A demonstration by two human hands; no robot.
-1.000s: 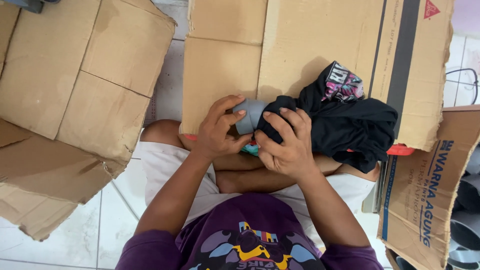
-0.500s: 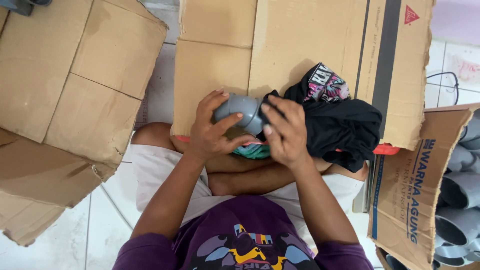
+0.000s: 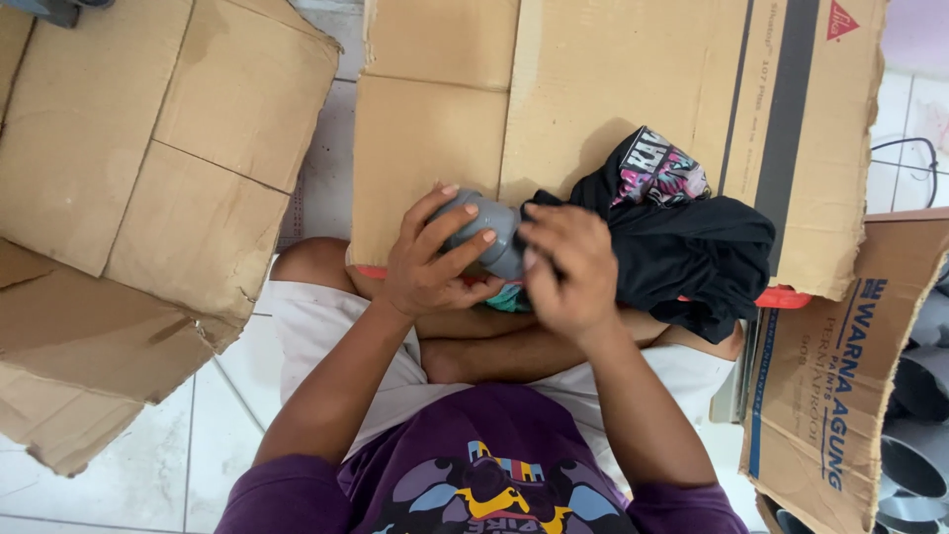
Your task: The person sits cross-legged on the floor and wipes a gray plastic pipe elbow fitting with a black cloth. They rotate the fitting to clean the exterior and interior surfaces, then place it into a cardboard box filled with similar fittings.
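1. Nearest to us we see our purple shirt point(image 3: 474, 475) with a bright printed figure on the chest, and both bare forearms reaching forward from it over our folded legs in white shorts point(image 3: 326, 336).

2. Our left hand point(image 3: 430, 267) is wrapped around the grey pipe fitting point(image 3: 489, 229), fingers curled across its rounded body and thumb underneath, gripping it firmly above our lap.

3. Our right hand point(image 3: 563, 267) presses against the fitting's right end, fingers bent together. It is blurred, and we cannot tell whether it pinches the black cloth point(image 3: 692, 252) or only pushes on it; the cloth meets the fitting just where this hand sits.

4. The black cloth is bunched up and spreads away to the right over our right knee, with a pink and white patterned patch point(image 3: 660, 173) showing near its top.

5. Just under the hands a small scrap of teal fabric point(image 3: 509, 299) peeks out, and a thin red edge point(image 3: 781, 297) runs out from beneath the cloth on the right.

6. Beyond the hands, flattened cardboard sheets point(image 3: 593, 89) lie on the white tiled floor point(image 3: 129, 475), the fitting held over their near edge.

7. To the left lies more opened cardboard point(image 3: 148, 148), its flaps spread wide and creased.

8. At the far right an open cardboard box point(image 3: 830, 396) with blue print on its flap stands just beside our knee, and inside it we make out several grey pipe pieces point(image 3: 919, 435) stacked together.
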